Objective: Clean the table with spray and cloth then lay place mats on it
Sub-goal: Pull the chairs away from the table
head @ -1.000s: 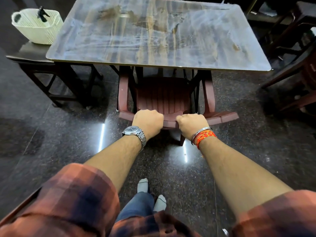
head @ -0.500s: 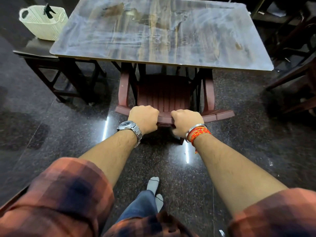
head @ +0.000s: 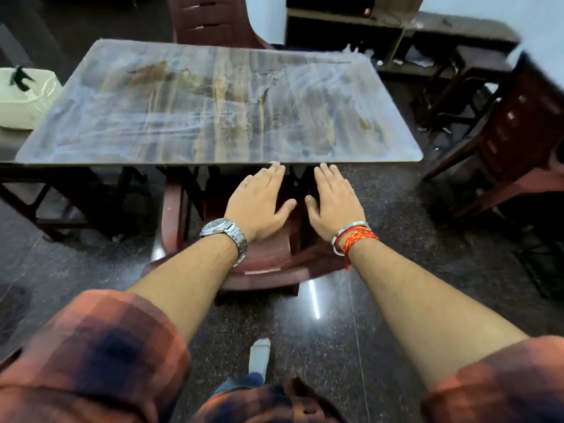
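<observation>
The person's left hand point(head: 258, 203) and right hand point(head: 334, 199) are both spread wide and flat, palms down, holding nothing, side by side but apart; their fingertips reach just under the near edge of the tabletop point(head: 213, 117), above the maroon plastic chair point(head: 268, 257) that is tucked beneath that edge; whether the palms touch the chair cannot be told; the left wrist carries a silver watch point(head: 224, 230), the right a metal bangle point(head: 345, 233) and red-orange threads point(head: 360, 239); plaid sleeves are rolled up on both forearms; the tabletop is a wood-grain rectangle covered in whitish smears and streaks, with brown patches toward its far left and near its right edge; nothing rests on it; beyond its left edge a cream basket point(head: 24, 102) sits on a lower dark surface, with a dark spray trigger point(head: 19, 76) poking out of it; another maroon chair point(head: 210, 22) stands at the far edge; dark wooden furniture point(head: 506, 132) crowds the right side, blurred; a white-socked foot point(head: 259, 352) stands on the glossy speckled floor
</observation>
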The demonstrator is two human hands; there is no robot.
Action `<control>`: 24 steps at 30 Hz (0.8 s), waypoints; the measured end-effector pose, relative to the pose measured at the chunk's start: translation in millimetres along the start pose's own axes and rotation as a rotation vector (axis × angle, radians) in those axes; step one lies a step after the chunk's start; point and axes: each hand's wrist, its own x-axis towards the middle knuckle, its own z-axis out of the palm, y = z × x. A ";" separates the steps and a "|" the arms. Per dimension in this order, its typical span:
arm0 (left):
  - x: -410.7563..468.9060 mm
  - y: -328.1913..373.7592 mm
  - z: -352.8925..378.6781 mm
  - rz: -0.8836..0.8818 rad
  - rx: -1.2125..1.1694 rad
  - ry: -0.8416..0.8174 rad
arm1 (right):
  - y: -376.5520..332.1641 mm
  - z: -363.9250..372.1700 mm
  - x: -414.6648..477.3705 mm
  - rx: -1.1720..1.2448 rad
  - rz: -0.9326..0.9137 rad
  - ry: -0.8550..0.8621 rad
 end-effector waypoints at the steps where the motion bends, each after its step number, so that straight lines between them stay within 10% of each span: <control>1: 13.2 3.6 2.9 -0.008 0.030 0.013 | 8.3 -6.5 8.1 -0.029 0.024 0.023; 24: 314.4 229.3 101.7 -0.096 0.162 0.046 | 364.3 -103.1 121.3 -0.193 0.091 0.057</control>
